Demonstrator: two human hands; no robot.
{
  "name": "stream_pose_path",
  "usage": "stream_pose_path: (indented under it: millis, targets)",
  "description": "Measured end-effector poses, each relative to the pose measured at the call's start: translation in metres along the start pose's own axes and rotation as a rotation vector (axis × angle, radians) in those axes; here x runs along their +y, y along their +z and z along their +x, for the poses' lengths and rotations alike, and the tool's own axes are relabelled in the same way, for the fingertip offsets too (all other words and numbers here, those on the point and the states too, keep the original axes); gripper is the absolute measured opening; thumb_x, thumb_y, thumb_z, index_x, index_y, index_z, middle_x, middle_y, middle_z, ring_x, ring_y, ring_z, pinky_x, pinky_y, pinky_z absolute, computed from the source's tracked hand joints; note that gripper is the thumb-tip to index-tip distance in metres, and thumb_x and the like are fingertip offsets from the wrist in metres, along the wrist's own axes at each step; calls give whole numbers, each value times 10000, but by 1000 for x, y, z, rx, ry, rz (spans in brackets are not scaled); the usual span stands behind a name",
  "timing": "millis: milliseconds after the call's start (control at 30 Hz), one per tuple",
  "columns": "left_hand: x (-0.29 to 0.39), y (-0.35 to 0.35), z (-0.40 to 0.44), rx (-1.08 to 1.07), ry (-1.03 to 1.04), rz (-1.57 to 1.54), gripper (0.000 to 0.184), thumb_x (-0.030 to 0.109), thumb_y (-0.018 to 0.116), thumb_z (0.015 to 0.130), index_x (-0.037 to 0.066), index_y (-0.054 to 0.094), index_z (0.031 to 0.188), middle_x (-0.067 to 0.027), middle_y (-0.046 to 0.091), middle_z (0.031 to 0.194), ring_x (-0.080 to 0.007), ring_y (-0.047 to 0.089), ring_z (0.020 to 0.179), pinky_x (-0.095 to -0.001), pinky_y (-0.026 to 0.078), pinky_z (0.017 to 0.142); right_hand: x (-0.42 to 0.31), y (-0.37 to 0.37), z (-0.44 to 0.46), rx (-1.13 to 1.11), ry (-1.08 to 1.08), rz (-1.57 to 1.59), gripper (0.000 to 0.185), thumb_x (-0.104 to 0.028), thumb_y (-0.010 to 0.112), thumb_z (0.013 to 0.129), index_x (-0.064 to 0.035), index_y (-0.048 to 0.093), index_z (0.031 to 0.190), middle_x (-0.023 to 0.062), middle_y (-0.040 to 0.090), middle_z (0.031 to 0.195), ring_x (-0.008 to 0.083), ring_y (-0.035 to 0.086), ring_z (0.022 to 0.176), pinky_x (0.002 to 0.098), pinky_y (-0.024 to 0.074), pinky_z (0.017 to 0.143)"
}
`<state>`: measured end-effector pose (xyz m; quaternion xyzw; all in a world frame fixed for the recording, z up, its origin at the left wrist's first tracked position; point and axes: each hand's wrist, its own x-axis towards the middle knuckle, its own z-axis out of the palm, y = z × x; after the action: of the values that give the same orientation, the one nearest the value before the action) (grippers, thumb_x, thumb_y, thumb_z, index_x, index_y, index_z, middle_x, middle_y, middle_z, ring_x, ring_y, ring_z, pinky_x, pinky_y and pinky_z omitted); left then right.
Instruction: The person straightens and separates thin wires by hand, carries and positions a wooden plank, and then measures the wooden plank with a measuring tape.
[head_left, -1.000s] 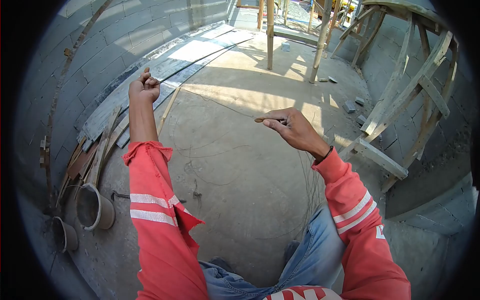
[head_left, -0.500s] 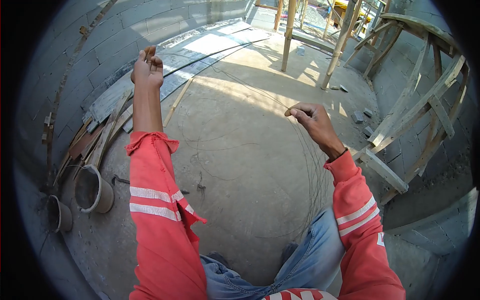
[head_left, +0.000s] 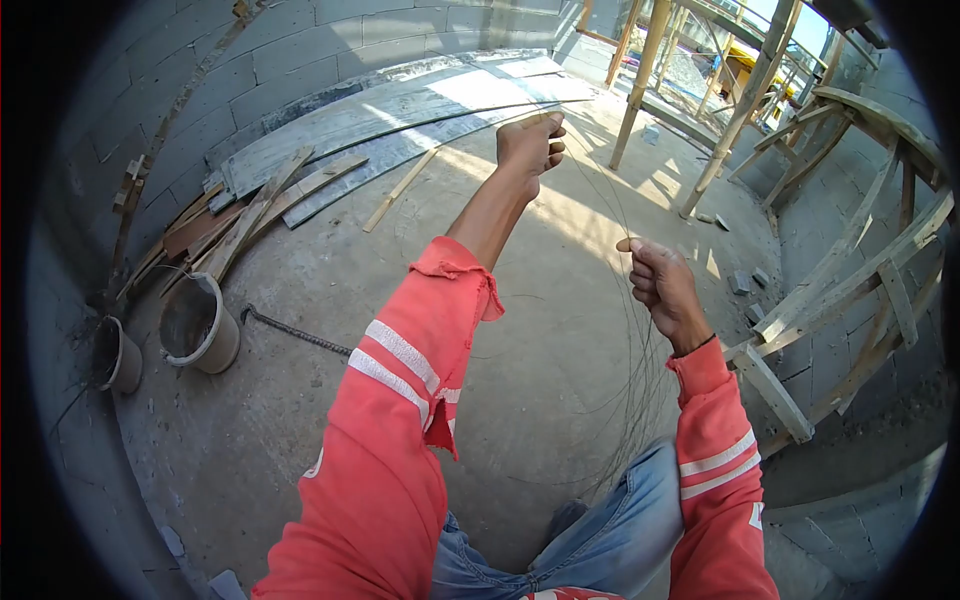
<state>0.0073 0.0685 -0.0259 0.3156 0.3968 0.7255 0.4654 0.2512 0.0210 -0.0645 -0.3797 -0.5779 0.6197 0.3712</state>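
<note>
Thin wire hangs in long, loose strands below my right hand, down toward my right knee. The thumb and forefinger of that hand pinch the strands. Up and to the left, my left hand is stretched forward with its fingers curled in. Faint strands run between the two hands, and the left fingers appear closed on them. A ribbed steel bar lies on the floor beyond my left forearm, partly hidden by the sleeve.
Two buckets stand at the left near wooden planks. Grey sheets lie along the block wall. Upright posts stand at the back. A wooden frame leans at the right, with block pieces beside it.
My left hand has moved right, toward my right hand, and its fingers have curled closed. My right hand has shifted slightly right and down. The view has turned a little left.
</note>
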Motion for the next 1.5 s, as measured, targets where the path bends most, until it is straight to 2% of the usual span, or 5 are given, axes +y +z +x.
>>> stream_pose_path:
  millis: [333, 1000, 1200, 1367, 1500]
  targets:
    - [-18, -2, 9, 11, 18, -69, 117, 169, 699, 908, 80, 622, 903, -24, 643, 854, -103, 592, 708, -234, 515, 650, 5, -9, -2, 71, 9, 119, 242, -176, 525, 977, 23, 609, 1086, -106, 250, 623, 18, 214, 496, 212, 167, 426]
    - [-9, -10, -1, -498, -165, 225, 385, 360, 647, 947, 72, 646, 1201, 6, 530, 944, -135, 513, 930, -286, 439, 778, 5, -5, 1, 46, 32, 105, 241, -159, 522, 970, 36, 610, 1080, -106, 256, 620, 17, 217, 497, 208, 166, 425]
    - [-23, -14, 17, -500, -143, 57, 316, 193, 633, 966, -22, 629, 1198, -22, 576, 1005, -79, 534, 843, -211, 483, 692, 9, 3, 3, 31, 139, 218, 234, -168, 544, 976, 33, 636, 1055, -113, 261, 612, 5, 225, 503, 208, 158, 426]
    - [-21, -5, 23, -445, -174, 57, 295, 152, 641, 955, -59, 640, 1161, -38, 601, 988, -63, 546, 752, -177, 498, 624, 8, 25, -7, 124, -786, -882, 187, -120, 631, 892, 51, 703, 869, 125, 541, 544, 225, 433, 457, 341, 361, 458]
    - [-16, 2, 4, -394, -50, 370, 264, 172, 657, 945, -44, 686, 1094, -59, 649, 912, -81, 597, 725, -180, 518, 636, 48, -7, 20, 154, -511, -1097, 164, -103, 650, 838, 43, 707, 886, 236, 562, 606, 342, 515, 502, 402, 439, 535]
